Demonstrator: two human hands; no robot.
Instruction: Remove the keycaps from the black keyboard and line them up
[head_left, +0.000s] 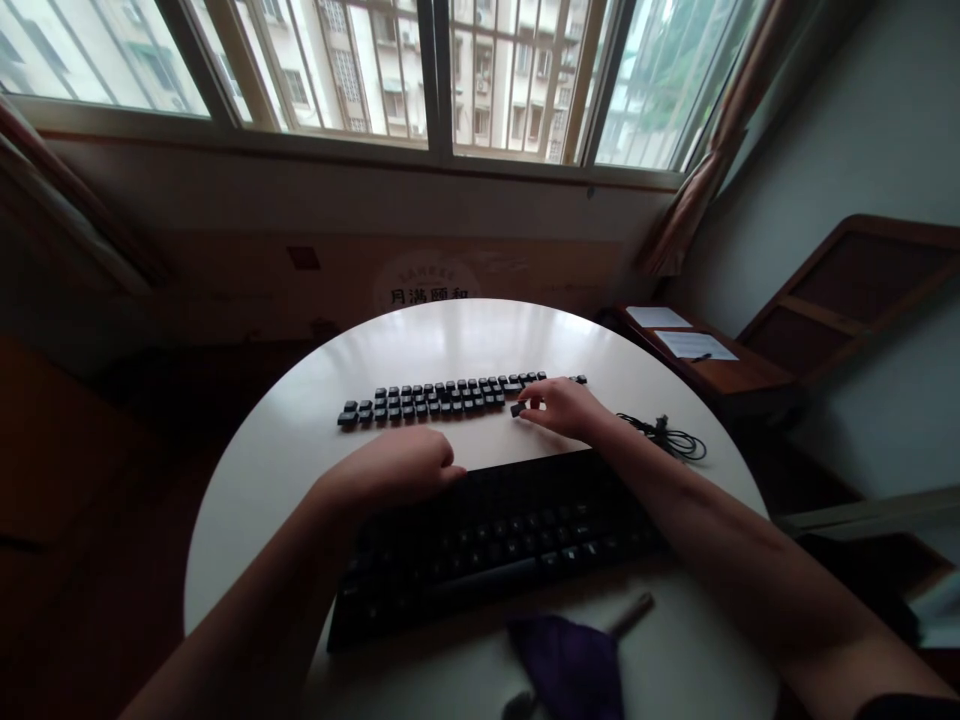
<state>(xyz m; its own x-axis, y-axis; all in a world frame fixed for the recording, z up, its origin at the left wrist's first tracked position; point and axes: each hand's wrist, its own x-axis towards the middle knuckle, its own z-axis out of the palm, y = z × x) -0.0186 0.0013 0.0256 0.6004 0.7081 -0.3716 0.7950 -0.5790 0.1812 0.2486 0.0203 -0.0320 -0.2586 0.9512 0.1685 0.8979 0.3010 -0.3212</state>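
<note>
A black keyboard (510, 540) lies at a slant on the round white table (255, 500). Its lower rows carry keys; the upper part is too dark to make out. My left hand (409, 458) is closed at the keyboard's far left edge, its thumb side against that edge and most fingers hidden. Past the keyboard, several loose black keycaps (431, 400) stand in rows. My right hand (564, 405) pinches a single keycap (517, 410) between thumb and fingertips, at the right end of the nearer rows.
A coiled black cable (667, 437) lies right of the keyboard. Near me are a dark purple cloth (570, 665) and a thin dark handle (632, 615). A wooden chair (697, 350) with papers (694, 346) and a pen stands at the right. Windows (450, 80) are beyond the table.
</note>
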